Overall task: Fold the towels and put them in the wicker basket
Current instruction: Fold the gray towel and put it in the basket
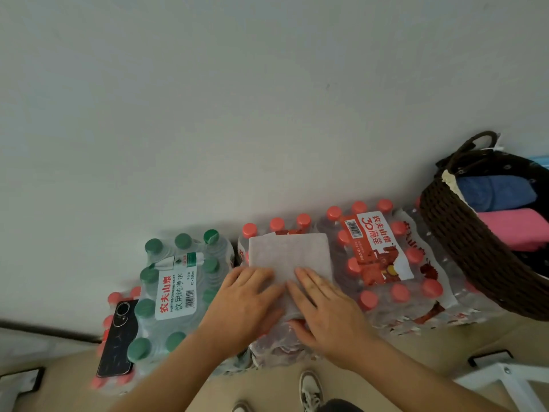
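Note:
A pale grey towel (289, 252) lies folded flat on top of a shrink-wrapped pack of red-capped bottles (277, 226). My left hand (242, 303) and my right hand (325, 312) both press down on its near half with straight fingers, side by side. The dark brown wicker basket (463, 242) stands at the right on another bottle pack. Inside it lie a folded blue towel (496, 191) and a folded pink towel (514, 227).
A pack of green-capped bottles (178, 281) stands left of the towel, with a black phone (118, 337) lying on a pack at its left. Another red-capped pack (386, 263) is between towel and basket. A plain wall rises behind. A white frame (511, 379) stands at the lower right.

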Demonstrator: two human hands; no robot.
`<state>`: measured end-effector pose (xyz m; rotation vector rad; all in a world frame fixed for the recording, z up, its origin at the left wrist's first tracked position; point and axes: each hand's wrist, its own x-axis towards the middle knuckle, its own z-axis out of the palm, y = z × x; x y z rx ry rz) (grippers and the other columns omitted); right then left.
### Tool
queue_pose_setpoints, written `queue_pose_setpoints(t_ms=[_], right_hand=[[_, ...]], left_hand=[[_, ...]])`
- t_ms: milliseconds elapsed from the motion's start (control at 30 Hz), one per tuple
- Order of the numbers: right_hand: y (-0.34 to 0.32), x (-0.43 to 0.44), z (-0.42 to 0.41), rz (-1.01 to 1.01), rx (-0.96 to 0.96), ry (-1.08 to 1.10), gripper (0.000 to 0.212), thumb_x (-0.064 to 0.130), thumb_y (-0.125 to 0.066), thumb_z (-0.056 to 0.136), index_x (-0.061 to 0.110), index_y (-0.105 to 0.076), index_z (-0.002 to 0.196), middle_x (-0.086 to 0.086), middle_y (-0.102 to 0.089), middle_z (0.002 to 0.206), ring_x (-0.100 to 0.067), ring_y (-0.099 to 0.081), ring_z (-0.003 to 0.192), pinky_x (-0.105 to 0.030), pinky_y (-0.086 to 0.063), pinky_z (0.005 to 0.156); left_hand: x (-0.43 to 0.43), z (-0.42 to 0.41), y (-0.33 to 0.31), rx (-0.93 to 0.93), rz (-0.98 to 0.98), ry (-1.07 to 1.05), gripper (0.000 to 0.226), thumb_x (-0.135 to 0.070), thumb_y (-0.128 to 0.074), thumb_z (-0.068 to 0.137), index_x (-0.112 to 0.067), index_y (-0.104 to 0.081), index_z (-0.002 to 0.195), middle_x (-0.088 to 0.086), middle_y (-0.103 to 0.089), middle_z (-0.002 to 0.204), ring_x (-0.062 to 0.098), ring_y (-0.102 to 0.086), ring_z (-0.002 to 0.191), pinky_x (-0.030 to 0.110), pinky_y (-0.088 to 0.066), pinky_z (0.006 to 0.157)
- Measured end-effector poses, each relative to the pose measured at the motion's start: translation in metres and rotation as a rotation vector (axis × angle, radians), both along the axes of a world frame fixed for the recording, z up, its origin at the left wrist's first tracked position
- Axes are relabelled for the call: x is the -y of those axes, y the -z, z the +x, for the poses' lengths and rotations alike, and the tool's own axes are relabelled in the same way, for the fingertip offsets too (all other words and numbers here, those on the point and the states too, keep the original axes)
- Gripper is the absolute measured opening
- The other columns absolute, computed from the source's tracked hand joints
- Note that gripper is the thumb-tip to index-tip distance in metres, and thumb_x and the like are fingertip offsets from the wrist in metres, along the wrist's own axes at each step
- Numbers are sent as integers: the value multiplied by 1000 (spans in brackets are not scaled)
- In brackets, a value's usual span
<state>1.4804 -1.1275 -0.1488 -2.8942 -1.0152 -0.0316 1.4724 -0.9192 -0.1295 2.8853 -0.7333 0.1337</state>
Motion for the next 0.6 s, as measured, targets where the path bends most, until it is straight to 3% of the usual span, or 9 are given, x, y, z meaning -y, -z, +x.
queue_pose_setpoints(t_ms=[67, 167, 267, 367, 433, 500, 600], right_hand=[[0, 0, 1, 6, 5, -8, 63, 52, -45, 86, 13, -53, 135, -14, -50, 141, -24, -49, 129, -37, -41, 102], [-4, 2, 5, 7, 2, -48, 65, 55, -44, 87, 13, -51, 136, -14, -49, 141, -24, -48, 130, -38, -40, 104], [-7, 3, 7, -19, 5, -66, 70, 60, -46, 83, 15, -50, 137, -12, -49, 142, -23, -48, 130, -41, -40, 106], [-8, -1, 7, -1, 3, -42, 71, 61, -48, 79, 17, -50, 135, -10, -51, 140, -22, -49, 129, -44, -33, 111], [-11, -2, 6, 29, -3, -38, 69, 59, -50, 78, 18, -51, 133, -8, -54, 137, -20, -52, 125, -42, -35, 110], [-12, 3, 1, 70, -9, -64, 65, 56, -52, 81, 18, -50, 134, -7, -56, 134, -19, -55, 121, -38, -39, 107], [-8, 16, -10, 156, 43, -136, 53, 37, -59, 86, 17, -47, 133, -7, -58, 125, -18, -59, 107, -31, -45, 99]], left_hand=[[-5, -5, 0, -29, 18, 51, 52, -58, -53, 80, -25, -59, 119, 2, -59, 121, 21, -59, 107, 33, -50, 91], [-10, -3, 0, -19, 64, 113, 60, -49, -75, 65, -17, -64, 115, 3, -66, 119, 19, -65, 106, 29, -54, 87], [-7, 5, -7, 10, 82, 130, 52, -34, -83, 54, -16, -71, 102, 0, -72, 105, 14, -69, 96, 25, -56, 78], [-5, 11, -15, -34, 25, 95, 22, -36, -61, 67, -20, -64, 83, -8, -67, 76, 13, -67, 67, 24, -52, 52], [-6, 17, -21, -101, 20, 64, 21, -39, -46, 69, -21, -54, 75, -7, -57, 61, 15, -57, 49, 25, -45, 40], [-6, 19, -26, -159, 54, 48, 26, -41, -39, 69, -20, -54, 76, -4, -57, 59, 17, -56, 48, 28, -46, 43], [-5, 16, -36, -321, 73, -7, 30, -41, -39, 71, -22, -58, 85, -1, -65, 71, 19, -61, 64, 33, -50, 59]])
